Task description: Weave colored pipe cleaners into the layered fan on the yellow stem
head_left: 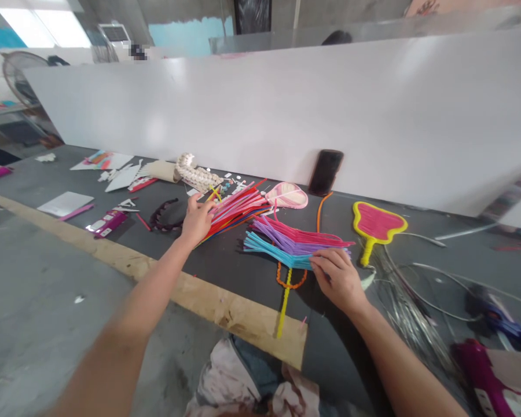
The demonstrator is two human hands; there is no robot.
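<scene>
Loosely curved, with its fingers a little apart, my left hand (197,220) touches the left end of a pile of pink and red pipe cleaners (238,207). My right hand (337,279) pinches the right end of the light blue pipe cleaners (269,251). Beside these lie purple pipe cleaners (282,237) and dark pink pipe cleaners (301,233), fanned in rows. From under the rows, a twisted yellow stem (285,301) and an orange twisted loop (303,282) stick out toward me.
A phone (325,172) leans against the white partition (286,104). To the right are a yellow-edged pink paddle shape (380,223), silvery wires (410,318) and a blue-handled tool (503,318). A dark braided band (162,215) and a purple packet (108,223) lie left.
</scene>
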